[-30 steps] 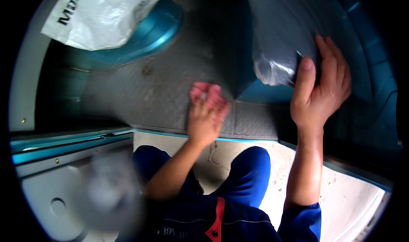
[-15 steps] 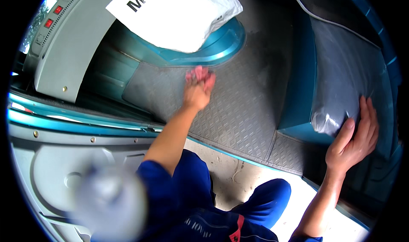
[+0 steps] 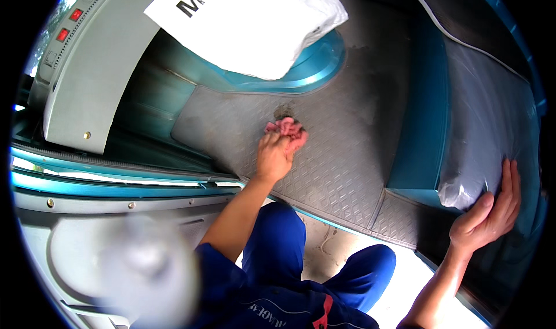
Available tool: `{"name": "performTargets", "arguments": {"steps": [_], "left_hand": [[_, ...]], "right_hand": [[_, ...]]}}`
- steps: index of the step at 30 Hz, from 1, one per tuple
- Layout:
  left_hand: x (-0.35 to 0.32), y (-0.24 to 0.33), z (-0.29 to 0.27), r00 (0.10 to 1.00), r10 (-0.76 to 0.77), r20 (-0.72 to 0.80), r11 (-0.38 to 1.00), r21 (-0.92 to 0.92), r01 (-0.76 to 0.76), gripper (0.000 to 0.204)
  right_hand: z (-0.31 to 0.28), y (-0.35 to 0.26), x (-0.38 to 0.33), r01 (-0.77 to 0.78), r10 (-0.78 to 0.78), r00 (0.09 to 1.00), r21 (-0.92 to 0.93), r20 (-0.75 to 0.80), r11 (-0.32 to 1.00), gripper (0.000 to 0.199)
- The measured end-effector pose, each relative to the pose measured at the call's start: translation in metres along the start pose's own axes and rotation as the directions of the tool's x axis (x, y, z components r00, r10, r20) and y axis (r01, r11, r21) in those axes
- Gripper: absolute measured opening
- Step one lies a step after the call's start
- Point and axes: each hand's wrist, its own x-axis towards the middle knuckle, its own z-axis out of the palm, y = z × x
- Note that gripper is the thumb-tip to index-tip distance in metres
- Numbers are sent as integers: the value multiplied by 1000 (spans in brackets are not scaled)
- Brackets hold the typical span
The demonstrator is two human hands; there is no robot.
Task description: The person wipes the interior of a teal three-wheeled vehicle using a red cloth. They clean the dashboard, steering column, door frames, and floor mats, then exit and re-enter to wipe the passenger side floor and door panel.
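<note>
- Left hand (image 3: 273,155) clamps pink rag (image 3: 286,127) against grey floor mat (image 3: 341,167); rag lies just ahead of knuckles.
- Right hand (image 3: 485,216), open, probably braces plastic-covered seat (image 3: 492,115), well apart.

A rag (image 3: 285,129) lies on the floor mat (image 3: 341,155); the plastic-covered seat (image 3: 486,132) stands to its right.

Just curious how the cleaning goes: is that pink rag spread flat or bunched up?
Bunched up: the pink rag is a crumpled wad under the left hand, pressed on the grey floor mat.
</note>
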Motion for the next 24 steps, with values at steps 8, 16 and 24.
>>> {"name": "performTargets", "arguments": {"steps": [8,16,24], "left_hand": [[55,-50,-8,944,-270,-192,881,346,322,30],[59,-32,7,926,-374,-60,883,-328,335,25],[78,-235,8,458,-723,-517,492,81,867,49]], "right_hand": [[9,6,-7,-17,18,1000,36,-22,999,59],[10,30,-12,48,-48,999,71,-2,996,58],[20,36,-24,35,-34,999,55,-4,998,64]]}}
